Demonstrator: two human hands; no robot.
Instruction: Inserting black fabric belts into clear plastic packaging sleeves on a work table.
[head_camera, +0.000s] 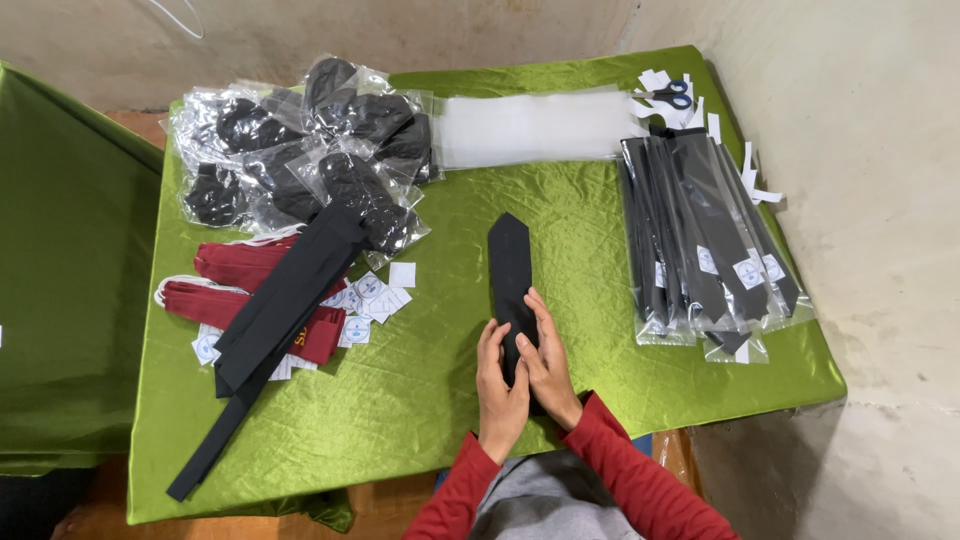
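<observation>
Black tie (511, 268): lies flat at mid-table on the green cloth (420, 380), long axis running away from the person, pointed tip at the far end, near end under the hands. Left hand (499, 388) and right hand (548, 362): side by side on its near part, fingers straight and close together, pressing flat. Bagged ties (700, 245) right; loose black ties (280, 300), maroon ties (235, 265) left.

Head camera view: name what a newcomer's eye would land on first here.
First the bright green satin cloth over the table, then the black tie lying at its middle, with the left hand and right hand pressed on its near end. Next come the heap of clear bags with dark items at the far left and the row of bagged black ties on the right.
</observation>
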